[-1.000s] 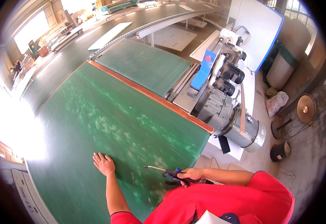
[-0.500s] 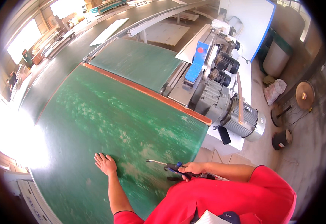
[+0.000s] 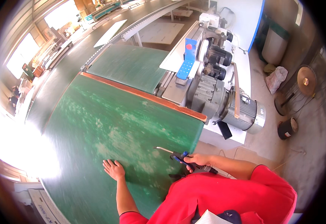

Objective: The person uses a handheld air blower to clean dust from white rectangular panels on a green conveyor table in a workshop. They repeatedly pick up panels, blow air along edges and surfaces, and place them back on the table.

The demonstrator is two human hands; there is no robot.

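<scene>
My left hand (image 3: 114, 170) lies flat on a wide green belt surface (image 3: 84, 127) marked with pale, dusty smears. Its fingers are stretched out and it holds nothing. In my right hand (image 3: 197, 160) is a black and blue air blow gun (image 3: 178, 155) with a thin, bent metal nozzle. The nozzle points left over the green surface. My fingers wrap round the gun's grip, near the front of my red clothing. Below the grip, a dark part of the gun or its hose is partly hidden.
An orange-brown strip (image 3: 144, 96) crosses the far side of the green surface. Beyond it stands a machine with a large grey motor (image 3: 241, 112) and a blue bracket (image 3: 187, 63). A phone-like black device (image 3: 225, 130) lies beside the motor. A fan (image 3: 306, 81) and black bucket (image 3: 287, 128) stand right.
The view has shifted slightly. The blow gun and my right hand sit a little higher and farther right in the picture. My left hand is still flat, slightly farther right.
</scene>
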